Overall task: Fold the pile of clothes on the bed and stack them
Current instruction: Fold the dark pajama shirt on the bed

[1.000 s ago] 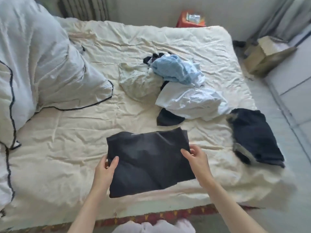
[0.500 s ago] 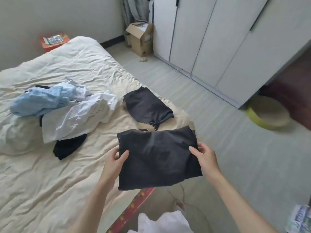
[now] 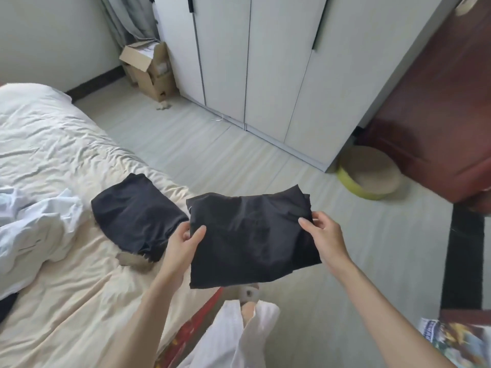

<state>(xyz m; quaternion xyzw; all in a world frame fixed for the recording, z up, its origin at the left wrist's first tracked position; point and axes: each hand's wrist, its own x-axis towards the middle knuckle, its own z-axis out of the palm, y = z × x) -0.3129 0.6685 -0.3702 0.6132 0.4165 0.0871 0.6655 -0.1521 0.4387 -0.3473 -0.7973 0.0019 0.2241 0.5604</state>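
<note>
The left hand point(image 3: 183, 243) pinches the left edge of a folded black garment point(image 3: 252, 235), thumb on top; the right hand point(image 3: 325, 235) grips its right edge. The garment hangs in the air past the bed's point(image 3: 66, 301) corner, above bare floor point(image 3: 265, 155). A folded black stack point(image 3: 135, 216) lies near the bed's edge, a white shirt point(image 3: 34, 229) beside it.

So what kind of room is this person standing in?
Most likely a home bedroom: a bed with a rumpled cream sheet, a tall white wardrobe with several doors, and loose clothes, including a folded black garment held in both hands.
</note>
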